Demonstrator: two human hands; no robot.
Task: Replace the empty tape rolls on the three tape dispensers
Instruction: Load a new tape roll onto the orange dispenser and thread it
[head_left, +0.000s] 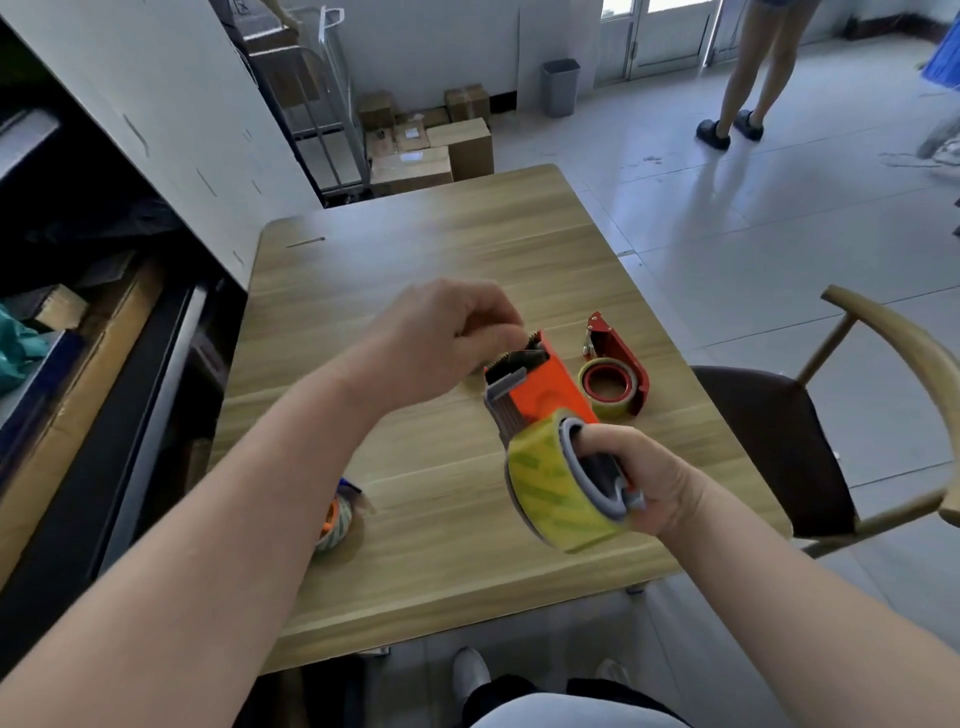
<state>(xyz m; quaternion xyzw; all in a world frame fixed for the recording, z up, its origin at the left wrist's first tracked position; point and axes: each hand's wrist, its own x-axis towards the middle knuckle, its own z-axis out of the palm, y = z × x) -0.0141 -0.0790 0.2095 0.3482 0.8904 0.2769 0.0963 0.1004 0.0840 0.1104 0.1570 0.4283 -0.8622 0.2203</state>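
The right hand (660, 483) holds an orange tape dispenser (540, 389) above the wooden bench (441, 249), its fingers (597, 441) hooked through the grey hub that carries a yellowish tape roll (556, 493). The left hand (441, 338) is curled at the dispenser's far end, fingertips pinched at the serrated cutter. To the right on the bench lies a red dispenser (618, 364) with a tape roll in it. A third dispenser (337, 514) lies near the left forearm, partly hidden by it. A chair (831, 441) stands at the right of the bench. Cardboard boxes (431, 150) are stacked on the floor beyond it.
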